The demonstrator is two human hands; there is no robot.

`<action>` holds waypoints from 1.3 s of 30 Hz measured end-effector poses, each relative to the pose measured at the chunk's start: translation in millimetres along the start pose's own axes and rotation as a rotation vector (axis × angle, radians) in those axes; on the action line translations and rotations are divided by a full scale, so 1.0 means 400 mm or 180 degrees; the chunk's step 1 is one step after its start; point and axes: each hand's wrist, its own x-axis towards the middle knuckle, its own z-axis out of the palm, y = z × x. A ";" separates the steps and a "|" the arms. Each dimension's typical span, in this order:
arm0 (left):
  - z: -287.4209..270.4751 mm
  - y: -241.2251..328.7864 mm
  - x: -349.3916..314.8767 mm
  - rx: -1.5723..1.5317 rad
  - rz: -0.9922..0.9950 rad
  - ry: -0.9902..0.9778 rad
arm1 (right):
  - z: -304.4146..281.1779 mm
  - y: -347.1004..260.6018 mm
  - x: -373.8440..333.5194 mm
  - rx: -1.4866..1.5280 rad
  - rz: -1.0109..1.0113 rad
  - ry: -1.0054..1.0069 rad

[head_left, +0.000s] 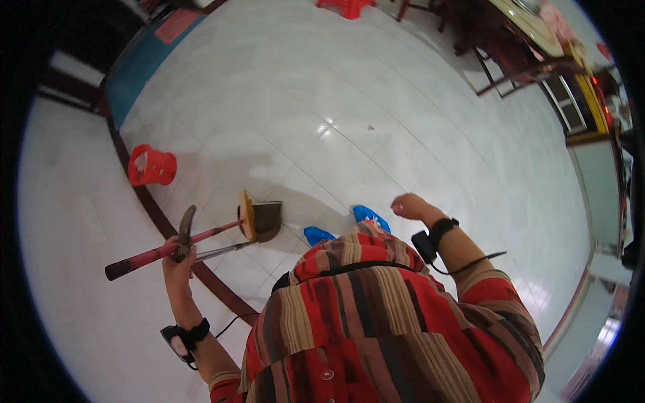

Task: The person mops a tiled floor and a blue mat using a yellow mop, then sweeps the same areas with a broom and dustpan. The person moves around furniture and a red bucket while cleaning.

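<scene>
My left hand (178,258) is closed round a broom and a long-handled dustpan together. The broom's reddish stick (215,232) runs from a dark end at the left to its yellowish head (248,215). That head lies over the side of the dark dustpan (270,220), close to the floor. A curved brown grip (187,220) rises above my fingers, and a metal rod leads from my hand to the pan. Out to the right, my right hand (411,207) hangs in the air with its fingers curled in and nothing visible in them.
A red plastic bin (154,166) with pale rubbish stands by the dark floor strip (161,218) at the left. A red stool (346,7) is at the far side. A wooden chair (531,74) and a table (537,27) stand far right. Blue shoe covers (369,216) are on my feet.
</scene>
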 end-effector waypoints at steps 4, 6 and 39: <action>0.061 0.125 -0.025 0.0477 0.0662 -0.1182 | -0.079 -0.132 0.009 0.0179 0.0126 0.0099; 0.134 0.175 -0.029 0.0574 0.1374 -0.1605 | -0.123 -0.230 0.031 0.0825 -0.0074 0.0361; 0.365 0.655 -0.360 0.1092 0.1521 -0.2826 | -0.651 -0.460 -0.378 0.2087 0.1135 0.2064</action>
